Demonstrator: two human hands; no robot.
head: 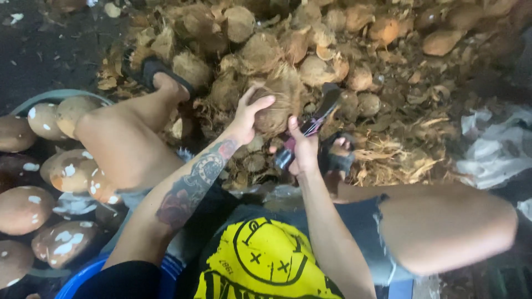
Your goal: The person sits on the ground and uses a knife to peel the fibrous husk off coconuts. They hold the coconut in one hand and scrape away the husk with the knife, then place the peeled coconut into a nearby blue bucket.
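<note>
My left hand [249,113] grips a brown, fibrous coconut [280,105] from its left side, fingers spread over the husk. My right hand [302,147] is closed around the handle of a dark knife [318,116] whose blade points up and right against the coconut's right side. Both hands meet in front of me, between my bare knees, above a heap of husk fibres.
A big pile of husked coconuts [310,44] and loose husk scraps [399,160] fills the ground ahead. At the left, a basin [55,95] holds peeled coconuts [22,207] in water. My sandalled feet [158,75] rest on the pile. White sacking [493,147] lies right.
</note>
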